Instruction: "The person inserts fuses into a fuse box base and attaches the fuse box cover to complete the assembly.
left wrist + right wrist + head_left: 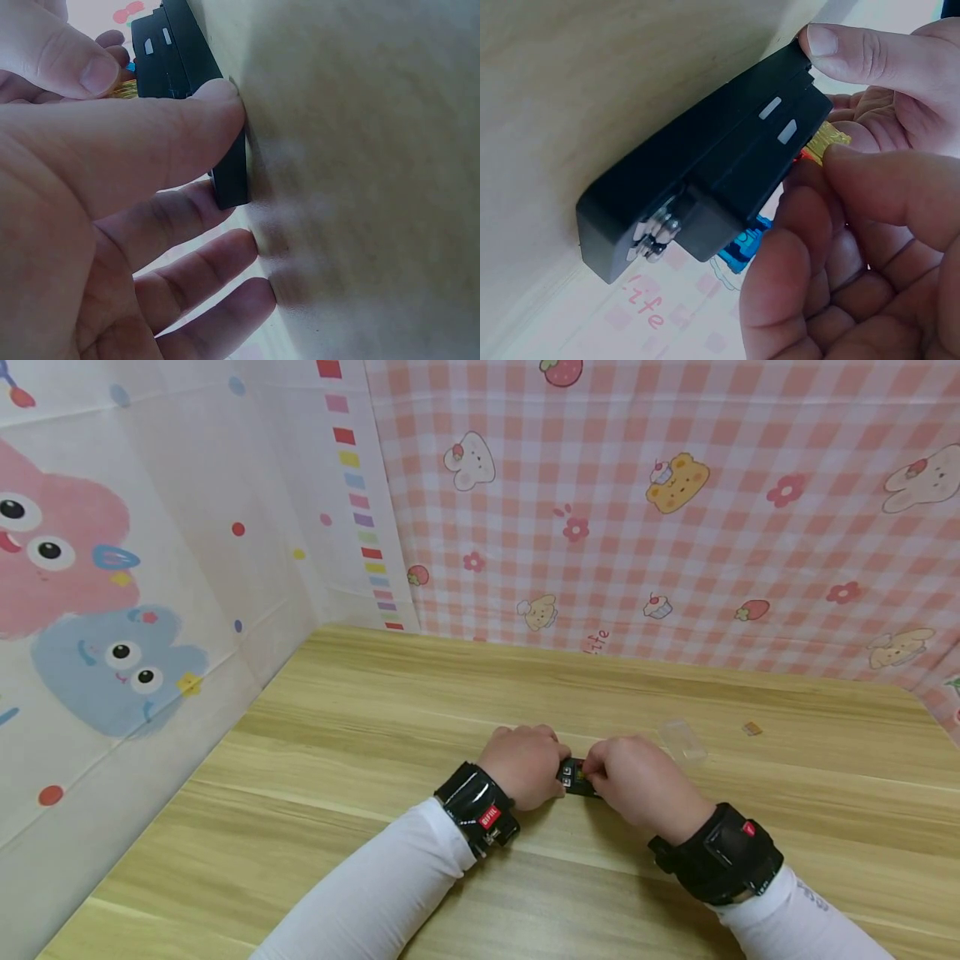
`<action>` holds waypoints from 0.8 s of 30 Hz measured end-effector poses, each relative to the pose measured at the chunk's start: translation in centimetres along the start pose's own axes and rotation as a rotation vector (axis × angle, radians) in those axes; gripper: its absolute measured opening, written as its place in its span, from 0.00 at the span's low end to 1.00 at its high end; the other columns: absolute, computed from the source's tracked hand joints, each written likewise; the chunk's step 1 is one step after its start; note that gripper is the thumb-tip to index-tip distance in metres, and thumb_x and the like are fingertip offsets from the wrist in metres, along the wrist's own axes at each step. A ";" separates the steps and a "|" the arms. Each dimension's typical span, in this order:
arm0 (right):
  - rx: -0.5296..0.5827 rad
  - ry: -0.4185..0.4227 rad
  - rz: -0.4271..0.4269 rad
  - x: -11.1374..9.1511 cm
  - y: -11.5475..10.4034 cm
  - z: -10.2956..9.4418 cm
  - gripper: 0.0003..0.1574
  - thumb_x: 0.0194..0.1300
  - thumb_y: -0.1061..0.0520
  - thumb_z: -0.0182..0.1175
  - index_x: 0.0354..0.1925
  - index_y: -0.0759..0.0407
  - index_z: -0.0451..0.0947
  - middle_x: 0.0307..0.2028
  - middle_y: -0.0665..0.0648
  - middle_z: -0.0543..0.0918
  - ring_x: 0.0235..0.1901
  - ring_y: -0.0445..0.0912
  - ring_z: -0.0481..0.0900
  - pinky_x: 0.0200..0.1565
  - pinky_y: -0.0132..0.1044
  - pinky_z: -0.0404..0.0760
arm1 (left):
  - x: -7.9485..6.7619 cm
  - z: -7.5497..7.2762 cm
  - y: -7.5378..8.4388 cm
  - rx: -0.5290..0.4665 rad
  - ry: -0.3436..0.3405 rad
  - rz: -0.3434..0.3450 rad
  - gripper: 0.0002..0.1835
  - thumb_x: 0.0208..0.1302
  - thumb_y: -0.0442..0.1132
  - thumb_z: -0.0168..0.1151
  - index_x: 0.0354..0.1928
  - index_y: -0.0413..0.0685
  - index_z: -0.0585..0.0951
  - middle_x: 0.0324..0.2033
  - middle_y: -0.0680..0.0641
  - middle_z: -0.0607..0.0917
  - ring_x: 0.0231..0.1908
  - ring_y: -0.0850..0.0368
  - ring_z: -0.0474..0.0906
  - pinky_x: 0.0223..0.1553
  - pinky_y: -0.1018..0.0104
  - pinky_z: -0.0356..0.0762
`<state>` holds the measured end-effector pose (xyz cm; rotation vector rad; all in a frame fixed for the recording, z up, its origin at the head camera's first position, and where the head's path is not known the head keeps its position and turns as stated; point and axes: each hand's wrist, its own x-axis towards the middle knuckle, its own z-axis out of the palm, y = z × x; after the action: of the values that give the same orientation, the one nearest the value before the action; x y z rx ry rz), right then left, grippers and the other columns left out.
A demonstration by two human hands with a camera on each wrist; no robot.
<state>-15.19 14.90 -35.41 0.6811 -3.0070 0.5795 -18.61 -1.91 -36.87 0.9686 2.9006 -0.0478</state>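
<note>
A black fuse block [697, 165] with silver screw terminals on its end stands on the table between the hands. My left hand [527, 767] grips its left end, thumb on the near side and index finger on the far side. From the right, my right hand [643, 779] pinches a yellow blade fuse [827, 138] at the block's top between thumb and fingers. Beside it, a bit of a red fuse [801, 156] shows, mostly covered by the fingers. A blue blade fuse [746, 244] sits in the block nearer the screw end.
A clear plastic cover [683, 741] lies on the wooden table [360, 727] just beyond the right hand. Farther right is a small orange-brown piece [752, 728]. A pink checked cloth [615, 552] hangs behind the table, a cartoon-printed one [195, 560] on the left.
</note>
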 end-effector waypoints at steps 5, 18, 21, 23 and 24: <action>-0.012 0.009 -0.016 0.0 0.0 0.0 0.06 0.55 0.63 0.65 0.26 0.53 0.82 0.22 0.47 0.77 0.21 0.40 0.68 0.25 0.35 0.72 | 0.0 0.0 0.0 0.000 -0.004 -0.001 0.19 0.54 0.59 0.65 0.46 0.63 0.81 0.45 0.55 0.78 0.38 0.56 0.71 0.40 0.53 0.70; -0.042 0.030 -0.042 0.0 -0.1 0.1 0.06 0.54 0.64 0.66 0.25 0.53 0.81 0.22 0.47 0.77 0.21 0.39 0.68 0.25 0.35 0.72 | 0.0 -0.1 0.1 0.008 -0.003 -0.001 0.18 0.54 0.59 0.65 0.45 0.63 0.80 0.43 0.56 0.77 0.37 0.57 0.71 0.40 0.53 0.70; -0.041 0.028 -0.041 -0.1 -0.1 0.1 0.07 0.54 0.64 0.65 0.25 0.53 0.81 0.21 0.46 0.77 0.20 0.39 0.68 0.24 0.35 0.72 | 0.0 -0.2 0.1 0.012 -0.007 -0.002 0.18 0.54 0.59 0.65 0.45 0.63 0.80 0.44 0.56 0.77 0.37 0.56 0.71 0.40 0.52 0.70; -0.039 0.027 -0.039 -0.1 -0.2 0.1 0.07 0.54 0.64 0.65 0.25 0.53 0.81 0.21 0.46 0.77 0.20 0.39 0.68 0.24 0.35 0.72 | 0.0 -0.2 0.1 0.013 -0.009 -0.002 0.18 0.54 0.59 0.65 0.45 0.63 0.80 0.44 0.55 0.77 0.37 0.56 0.71 0.40 0.52 0.70; -0.037 0.026 -0.037 -0.1 -0.2 0.1 0.07 0.54 0.64 0.65 0.25 0.53 0.81 0.21 0.46 0.77 0.20 0.39 0.68 0.24 0.35 0.72 | 0.0 -0.2 0.1 0.014 -0.010 -0.002 0.18 0.54 0.59 0.65 0.45 0.63 0.80 0.44 0.55 0.77 0.38 0.56 0.71 0.40 0.52 0.71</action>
<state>-15.02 14.75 -35.40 0.7205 -2.9666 0.5256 -18.54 -1.82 -36.67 0.9651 2.8964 -0.0729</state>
